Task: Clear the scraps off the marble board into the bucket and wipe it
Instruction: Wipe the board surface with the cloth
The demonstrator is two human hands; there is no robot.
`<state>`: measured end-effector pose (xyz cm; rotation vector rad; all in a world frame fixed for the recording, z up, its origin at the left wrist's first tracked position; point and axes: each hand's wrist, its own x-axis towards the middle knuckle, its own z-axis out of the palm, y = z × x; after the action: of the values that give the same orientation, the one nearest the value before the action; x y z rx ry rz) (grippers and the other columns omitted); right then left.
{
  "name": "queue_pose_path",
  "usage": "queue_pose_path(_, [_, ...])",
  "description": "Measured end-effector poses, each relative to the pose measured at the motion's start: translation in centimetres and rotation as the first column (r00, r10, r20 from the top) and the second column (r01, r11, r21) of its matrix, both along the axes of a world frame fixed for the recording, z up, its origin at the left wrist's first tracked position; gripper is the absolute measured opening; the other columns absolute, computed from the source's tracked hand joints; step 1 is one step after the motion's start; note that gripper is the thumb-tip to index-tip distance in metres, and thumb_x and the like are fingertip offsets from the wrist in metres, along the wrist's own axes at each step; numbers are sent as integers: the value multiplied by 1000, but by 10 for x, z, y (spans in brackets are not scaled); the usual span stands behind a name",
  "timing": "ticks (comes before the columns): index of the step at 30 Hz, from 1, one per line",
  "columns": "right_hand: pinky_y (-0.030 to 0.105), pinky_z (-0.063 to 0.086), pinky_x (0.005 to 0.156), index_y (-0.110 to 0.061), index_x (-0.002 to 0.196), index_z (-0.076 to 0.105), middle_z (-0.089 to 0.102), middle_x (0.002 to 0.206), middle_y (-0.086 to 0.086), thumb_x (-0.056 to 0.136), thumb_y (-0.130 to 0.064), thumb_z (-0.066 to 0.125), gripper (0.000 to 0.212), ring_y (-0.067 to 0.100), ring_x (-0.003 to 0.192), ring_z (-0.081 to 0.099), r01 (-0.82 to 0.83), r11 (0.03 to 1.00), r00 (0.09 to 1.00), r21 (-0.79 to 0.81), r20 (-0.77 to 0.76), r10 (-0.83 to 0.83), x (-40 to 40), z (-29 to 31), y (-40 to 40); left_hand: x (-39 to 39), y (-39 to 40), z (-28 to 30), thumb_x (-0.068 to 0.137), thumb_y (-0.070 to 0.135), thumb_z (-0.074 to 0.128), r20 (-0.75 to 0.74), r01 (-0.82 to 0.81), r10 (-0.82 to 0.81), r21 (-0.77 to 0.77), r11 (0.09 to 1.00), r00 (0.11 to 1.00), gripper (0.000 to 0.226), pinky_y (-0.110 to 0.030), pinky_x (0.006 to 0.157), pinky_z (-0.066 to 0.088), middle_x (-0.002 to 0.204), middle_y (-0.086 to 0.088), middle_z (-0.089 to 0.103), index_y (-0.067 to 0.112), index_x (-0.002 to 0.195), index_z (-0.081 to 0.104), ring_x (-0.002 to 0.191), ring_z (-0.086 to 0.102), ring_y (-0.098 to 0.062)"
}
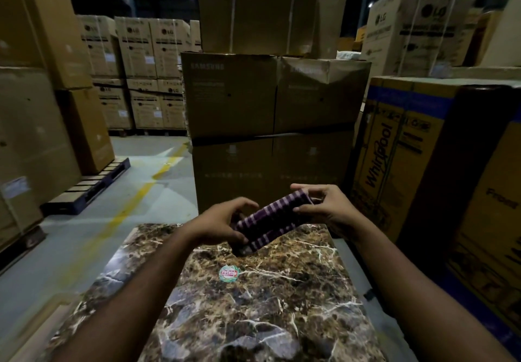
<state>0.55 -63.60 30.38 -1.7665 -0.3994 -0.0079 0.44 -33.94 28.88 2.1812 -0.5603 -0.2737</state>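
Observation:
A brown marble board point(253, 305) with white veins lies below me, and a round red and green sticker point(229, 273) sits near its middle. Both hands hold a folded purple cloth point(267, 220) with white stripes just above the board's far end. My left hand point(222, 220) grips the cloth's lower left end. My right hand point(324, 206) pinches its upper right end. No bucket and no scraps show in this view.
Stacked cardboard boxes point(276, 125) stand right behind the board. A yellow Whirlpool carton point(394, 158) stands at the right. More boxes on a pallet point(90, 187) line the left. A grey floor with a yellow line point(135, 204) runs between.

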Motion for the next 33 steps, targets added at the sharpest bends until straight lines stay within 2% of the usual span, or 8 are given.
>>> queue_pose_path(2, [31, 60, 80, -8, 108, 75, 74, 112, 4, 81, 4, 77, 29, 23, 107, 70, -51, 998, 998, -21, 38, 52, 8, 5, 4, 1, -13, -3, 75, 19, 86, 30, 54, -56, 61, 997, 998, 75, -34, 107, 47, 131, 11, 61, 36, 138, 49, 124, 57, -7])
queue_pose_path(4, [29, 60, 80, -11, 104, 75, 75, 103, 4, 84, 5, 73, 26, 19, 101, 72, -104, 989, 992, -104, 65, 111, 16, 11, 9, -3, -34, -4, 71, 33, 90, 37, 41, -39, -47, 998, 999, 79, -31, 107, 44, 134, 15, 60, 33, 139, 50, 125, 56, -3])
queue_pose_path(8, [30, 61, 85, -19, 119, 71, 72, 114, -2, 81, -13, 83, 40, 11, 108, 69, -112, 968, 985, -225, 104, 138, 28, 16, 20, -5, -70, -10, 79, 25, 84, -44, -106, 97, -296, 949, 994, 49, -30, 93, 53, 114, 6, 73, 25, 123, 63, 106, 68, -8])
queue_pose_path(13, [30, 57, 82, -20, 136, 58, 70, 123, 5, 72, -34, 87, 72, 19, 113, 68, 5, 988, 991, 152, -132, 15, 31, -24, 25, -4, -87, -36, 85, 5, 75, -249, -322, 218, -532, 783, 944, 33, -31, 85, 58, 110, -6, 75, 11, 117, 67, 105, 71, -21])
queue_pose_path(16, [29, 55, 75, -17, 128, 66, 74, 119, 4, 86, -33, 77, 46, 17, 107, 70, -39, 992, 970, 120, -234, 66, 25, -43, 29, -1, -88, -51, 84, 4, 76, -278, -358, 244, -515, 779, 929, 40, -39, 92, 56, 110, -4, 76, 14, 121, 64, 107, 70, -21])
queue_pose_path(19, [39, 57, 81, -12, 115, 72, 77, 108, 7, 94, -21, 71, 23, 21, 102, 73, -37, 991, 981, 128, -185, 61, 26, -53, 35, -3, -88, -62, 78, 6, 83, -292, -367, 243, -522, 770, 925, 55, -40, 94, 56, 115, -4, 75, 15, 127, 61, 111, 70, -21])
queue_pose_path(29, [35, 61, 74, -6, 103, 73, 76, 99, 10, 89, -17, 76, 18, 21, 91, 74, 37, 983, 962, 180, -272, 13, 49, -82, 95, -28, -28, -118, 68, 4, 90, -366, -427, 268, -474, 770, 891, 86, -45, 100, 55, 128, 0, 68, 28, 140, 49, 117, 66, -18])
queue_pose_path(33, [38, 60, 76, -4, 97, 74, 75, 94, 16, 90, -15, 75, 13, 23, 84, 70, 27, 977, 925, 212, -375, 56, 53, -106, 154, -38, 33, -143, 76, 5, 86, -451, -532, 322, -491, 690, 832, 74, -44, 98, 56, 128, -4, 67, 23, 138, 50, 115, 67, -19])
